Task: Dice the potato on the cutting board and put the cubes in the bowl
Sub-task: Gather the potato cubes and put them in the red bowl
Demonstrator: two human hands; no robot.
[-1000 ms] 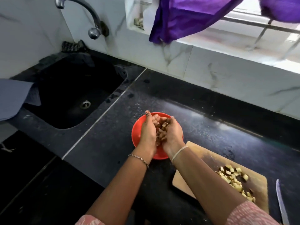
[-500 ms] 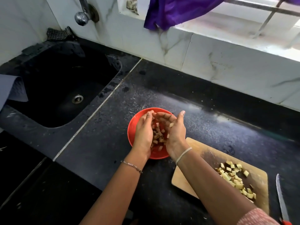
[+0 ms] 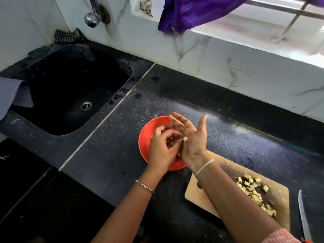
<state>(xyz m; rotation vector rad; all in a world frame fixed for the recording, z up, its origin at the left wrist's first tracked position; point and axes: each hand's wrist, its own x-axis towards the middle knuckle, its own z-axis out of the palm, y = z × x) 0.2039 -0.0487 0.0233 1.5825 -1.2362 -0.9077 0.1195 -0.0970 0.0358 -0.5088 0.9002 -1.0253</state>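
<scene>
A red bowl (image 3: 142,142) sits on the black counter, and both hands hover over it. My right hand (image 3: 192,137) is held flat with its fingers straight and its palm turned left; one pale potato cube (image 3: 185,138) sticks to the palm. The loosely curled fingers of my left hand (image 3: 163,148) touch that palm and hold nothing I can see. My hands hide the bowl's contents. A pile of potato cubes (image 3: 254,192) lies on the wooden cutting board (image 3: 206,197) to the right.
A knife (image 3: 304,218) lies on the counter right of the board. The black sink (image 3: 66,95) is to the left, with a grey mat (image 3: 12,92) over its edge and a tap (image 3: 93,16) above. A purple cloth (image 3: 192,11) hangs at the window.
My cupped hands have parted and dropped their cubes into the bowl. The right palm has turned flat and the left fingers now rub against it.
</scene>
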